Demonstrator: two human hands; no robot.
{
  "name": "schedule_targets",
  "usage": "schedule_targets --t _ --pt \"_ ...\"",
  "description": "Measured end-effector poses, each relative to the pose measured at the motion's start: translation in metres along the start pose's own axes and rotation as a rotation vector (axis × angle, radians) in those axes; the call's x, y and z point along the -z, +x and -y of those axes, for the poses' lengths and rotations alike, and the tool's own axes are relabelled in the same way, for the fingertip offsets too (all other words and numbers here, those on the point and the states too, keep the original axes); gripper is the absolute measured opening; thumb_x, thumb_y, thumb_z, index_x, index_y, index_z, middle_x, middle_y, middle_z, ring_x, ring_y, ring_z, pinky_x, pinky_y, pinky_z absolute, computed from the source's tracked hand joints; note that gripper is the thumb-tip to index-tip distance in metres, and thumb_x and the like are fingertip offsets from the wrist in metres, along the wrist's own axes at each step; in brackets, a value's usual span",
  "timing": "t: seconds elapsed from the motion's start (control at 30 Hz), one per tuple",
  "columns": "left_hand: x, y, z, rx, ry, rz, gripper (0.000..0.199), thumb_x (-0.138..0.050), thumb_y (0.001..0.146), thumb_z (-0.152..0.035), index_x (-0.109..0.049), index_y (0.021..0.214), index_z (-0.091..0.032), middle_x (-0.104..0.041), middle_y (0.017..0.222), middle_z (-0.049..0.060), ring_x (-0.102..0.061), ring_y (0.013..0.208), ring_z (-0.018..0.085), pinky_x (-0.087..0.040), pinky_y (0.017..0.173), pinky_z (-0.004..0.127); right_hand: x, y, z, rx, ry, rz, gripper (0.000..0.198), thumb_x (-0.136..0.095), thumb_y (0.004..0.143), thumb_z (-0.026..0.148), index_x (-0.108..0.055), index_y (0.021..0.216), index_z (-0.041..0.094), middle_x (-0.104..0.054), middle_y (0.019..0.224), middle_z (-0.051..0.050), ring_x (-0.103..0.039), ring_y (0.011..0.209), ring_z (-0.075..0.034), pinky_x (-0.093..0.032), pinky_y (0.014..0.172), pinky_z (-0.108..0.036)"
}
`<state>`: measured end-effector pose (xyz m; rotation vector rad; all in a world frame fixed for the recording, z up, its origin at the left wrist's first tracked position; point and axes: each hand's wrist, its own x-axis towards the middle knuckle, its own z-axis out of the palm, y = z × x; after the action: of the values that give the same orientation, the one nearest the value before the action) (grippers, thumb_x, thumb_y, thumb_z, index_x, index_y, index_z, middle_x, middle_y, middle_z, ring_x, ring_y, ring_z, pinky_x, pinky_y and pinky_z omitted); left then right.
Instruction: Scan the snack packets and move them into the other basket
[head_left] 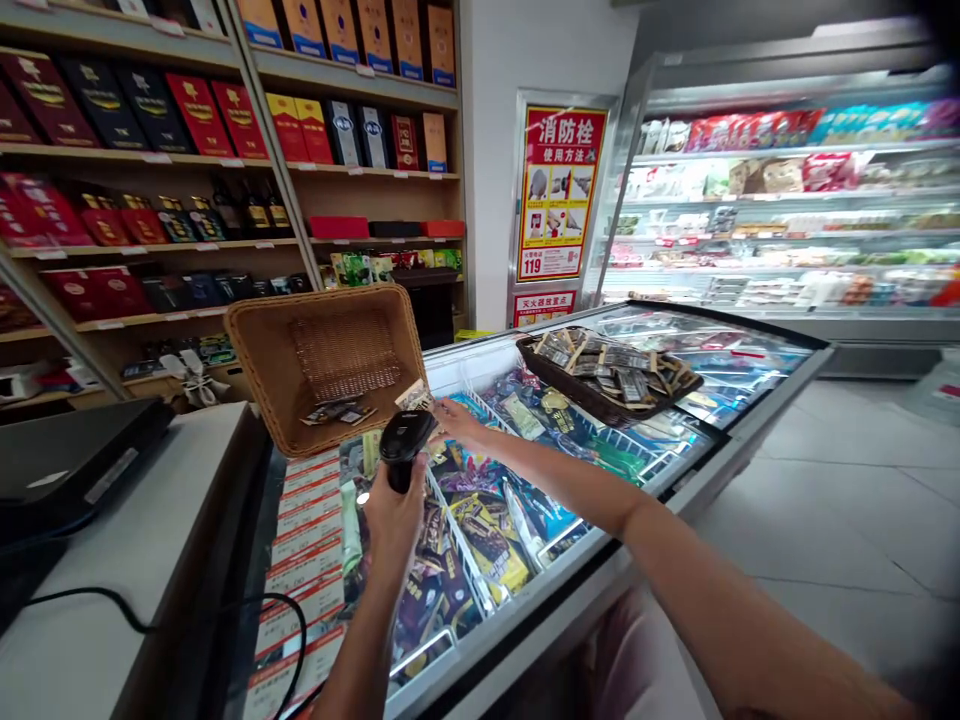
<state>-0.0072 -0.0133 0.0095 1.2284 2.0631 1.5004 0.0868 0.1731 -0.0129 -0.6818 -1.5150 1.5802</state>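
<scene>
My left hand [395, 500] is wrapped around the grip of a black barcode scanner [407, 435], its head tilted away from me. Just beyond it, my right hand [459, 422] pinches a small flat beige-and-dark packet [415, 396] in front of the scanner. The packet is held at the right edge of a brown wicker basket [251, 345], which is tipped so that its inside faces me. A few similar small packets [341, 412] lie in that basket. To the right, a dark woven tray [607, 398] heaped with more such packets [630, 370] rests on the freezer's glass top.
Beneath my hands is a chest freezer [600, 560] with ice cream packs behind glass. Price labels [304, 560] line its left end. A counter [150, 560] with a black device [82, 470] and a black cable [296, 610] stands at left. Shelves and a refrigerated display [787, 200] stand behind.
</scene>
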Motion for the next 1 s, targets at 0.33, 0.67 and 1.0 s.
schedule_targets --t 0.33,0.67,1.0 --pt "-0.01 -0.005 -0.012 0.123 -0.358 0.36 0.06 -0.076 0.063 -0.074 -0.059 0.078 -0.019 -0.054 0.058 -0.004 -0.045 0.046 0.01 -0.035 0.044 0.023 0.112 -0.058 -0.006 0.332 -0.522 -0.402 0.016 -0.063 0.076 0.012 -0.072 0.078 0.024 -0.059 0.137 -0.007 -0.044 0.14 -0.03 -0.035 0.119 -0.053" --pt "-0.019 -0.009 -0.004 0.087 -0.29 0.502 0.057 -0.078 0.066 -0.07 -0.06 0.079 -0.018 -0.054 0.056 -0.004 -0.046 0.045 0.01 -0.033 0.044 0.023 0.121 -0.048 -0.026 0.409 -0.367 -0.413 0.025 -0.051 0.069 0.017 -0.076 0.076 0.019 -0.07 0.099 -0.007 -0.063 0.095 -0.024 -0.049 0.082 -0.034" --pt "-0.019 -0.004 0.003 0.005 -0.147 0.488 0.053 -0.071 0.073 -0.071 -0.057 0.078 -0.021 -0.054 0.053 -0.004 -0.048 0.045 0.013 -0.036 0.046 0.025 0.121 -0.049 -0.021 0.381 -0.408 -0.48 0.03 -0.049 0.067 0.015 -0.076 0.078 0.018 -0.068 0.094 -0.006 -0.061 0.092 -0.022 -0.047 0.086 -0.033"
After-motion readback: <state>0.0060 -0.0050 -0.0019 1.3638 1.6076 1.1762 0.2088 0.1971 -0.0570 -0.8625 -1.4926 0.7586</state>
